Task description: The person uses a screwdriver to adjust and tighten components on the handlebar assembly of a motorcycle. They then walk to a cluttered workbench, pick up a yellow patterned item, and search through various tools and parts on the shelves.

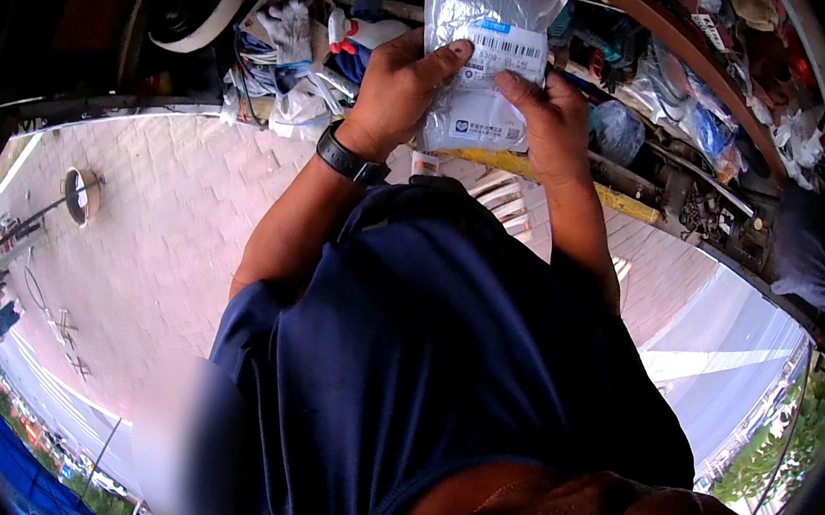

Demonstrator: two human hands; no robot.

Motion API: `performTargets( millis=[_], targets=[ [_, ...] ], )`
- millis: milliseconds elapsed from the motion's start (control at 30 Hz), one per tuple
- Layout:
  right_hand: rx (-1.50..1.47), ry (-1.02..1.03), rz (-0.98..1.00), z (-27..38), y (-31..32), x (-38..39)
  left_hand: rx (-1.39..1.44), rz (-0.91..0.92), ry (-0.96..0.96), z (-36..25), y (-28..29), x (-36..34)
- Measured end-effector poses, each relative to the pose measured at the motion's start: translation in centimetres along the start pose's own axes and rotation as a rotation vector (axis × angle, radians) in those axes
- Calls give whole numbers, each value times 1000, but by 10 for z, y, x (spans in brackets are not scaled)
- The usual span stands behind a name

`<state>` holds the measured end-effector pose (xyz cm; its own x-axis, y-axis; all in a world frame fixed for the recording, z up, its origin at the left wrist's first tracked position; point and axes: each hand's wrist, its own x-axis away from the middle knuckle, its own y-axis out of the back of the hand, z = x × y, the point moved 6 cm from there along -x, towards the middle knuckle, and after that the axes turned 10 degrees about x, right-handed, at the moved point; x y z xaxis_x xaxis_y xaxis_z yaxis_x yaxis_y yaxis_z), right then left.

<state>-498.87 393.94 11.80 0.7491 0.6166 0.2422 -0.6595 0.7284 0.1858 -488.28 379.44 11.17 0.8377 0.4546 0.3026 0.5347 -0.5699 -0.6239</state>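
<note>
Both of my hands grip a silvery-white plastic parcel bag (484, 54) in front of me. It carries a white label with a barcode and a blue patch. My left hand (406, 82), with a dark watch (350, 156) on the wrist, closes on the bag's left edge, thumb lying over the label. On the right side, my right hand (554, 122) pinches the bag with its thumb across the front. The fingers behind the bag are hidden, and what is inside cannot be seen.
Beyond the bag, a cluttered bench holds a red-and-white spray bottle (364, 31), pale work gloves (286, 31) and several plastic bags (617, 130). A yellow bar (618, 201) runs along its near edge. Brick paving (166, 253) lies to the left, with a round ring-shaped object (81, 196).
</note>
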Motion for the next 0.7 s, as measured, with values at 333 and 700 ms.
performTargets(
  millis=[333, 700],
  targets=[
    [-212, -70, 238, -3, 9, 3, 205, -162, 1, 23, -6, -2],
    [-50, 4, 319, -6, 24, -2, 337, 1, 57, 27, -16, -5]
  ],
)
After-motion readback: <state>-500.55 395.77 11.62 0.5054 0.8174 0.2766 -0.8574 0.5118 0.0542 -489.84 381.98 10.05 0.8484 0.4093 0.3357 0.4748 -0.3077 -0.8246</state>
